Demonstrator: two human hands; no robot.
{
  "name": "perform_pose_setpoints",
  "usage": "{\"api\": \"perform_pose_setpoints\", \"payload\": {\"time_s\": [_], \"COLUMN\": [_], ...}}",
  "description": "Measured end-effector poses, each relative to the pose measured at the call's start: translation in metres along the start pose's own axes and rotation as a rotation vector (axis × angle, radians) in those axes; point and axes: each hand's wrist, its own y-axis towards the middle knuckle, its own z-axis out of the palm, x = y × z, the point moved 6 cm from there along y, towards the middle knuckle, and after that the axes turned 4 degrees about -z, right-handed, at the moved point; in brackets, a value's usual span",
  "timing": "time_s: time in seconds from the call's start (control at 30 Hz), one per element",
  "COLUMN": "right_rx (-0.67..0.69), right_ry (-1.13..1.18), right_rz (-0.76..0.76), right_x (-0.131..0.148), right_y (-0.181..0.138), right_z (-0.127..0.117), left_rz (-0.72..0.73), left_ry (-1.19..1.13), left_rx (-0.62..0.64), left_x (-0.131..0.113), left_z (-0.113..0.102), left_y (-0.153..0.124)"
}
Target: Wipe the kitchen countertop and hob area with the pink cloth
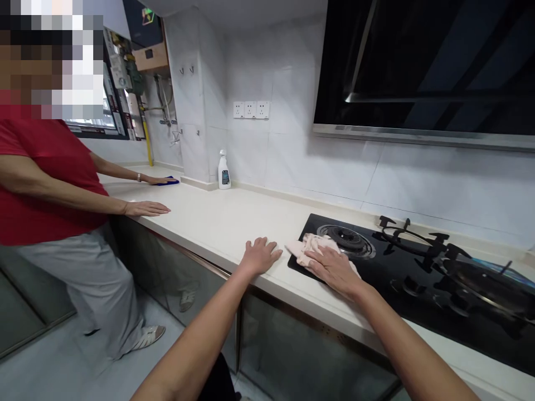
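Note:
My right hand (334, 269) presses a pale pink cloth (321, 243) onto the left front corner of the black glass gas hob (376, 284). Its fingers lie over the bunched cloth, and part of the cloth is hidden under the palm. The cloth touches the hob near the left burner (348, 238), whose pan support is off. My left hand (261, 255) rests on the white countertop (217, 217) just left of the hob, fingers spread, with nothing in it.
A white spray bottle (224, 171) stands against the wall by the pillar. At the left, a person in a red top (54, 172) leans on the counter, one hand on a blue cloth (169, 180). Loose black pan supports (418, 242) lie on the hob. A dark range hood (426, 72) hangs above.

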Motion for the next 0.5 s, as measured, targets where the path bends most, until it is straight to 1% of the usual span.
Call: {"api": "perform_pose_setpoints", "payload": {"time_s": [0.07,0.13,0.2,0.37,0.43,0.5], "right_rx": [-0.012,-0.034,-0.063,-0.127,-0.138,-0.149], "right_ry": [0.014,0.016,0.001,-0.084,-0.123,-0.162], "right_rz": [-0.077,-0.102,-0.079,0.039,0.062,0.078], "right_x": [0.011,0.008,-0.008,-0.063,-0.072,-0.074], "right_y": [0.002,0.002,0.000,-0.010,-0.012,-0.013], "right_z": [-0.002,-0.004,-0.005,-0.008,-0.008,-0.006], "left_rz": [0.007,0.011,0.013,0.024,0.025,0.023], "left_ry": [0.004,0.009,0.010,0.014,0.013,0.005], "left_rx": [-0.002,-0.003,-0.001,0.003,0.009,0.010], "left_x": [0.000,0.000,0.001,0.000,-0.001,-0.001], "left_z": [0.001,0.002,0.003,0.005,0.005,0.005], "left_y": [0.000,-0.001,-0.001,-0.001,-0.001,-0.002]}}
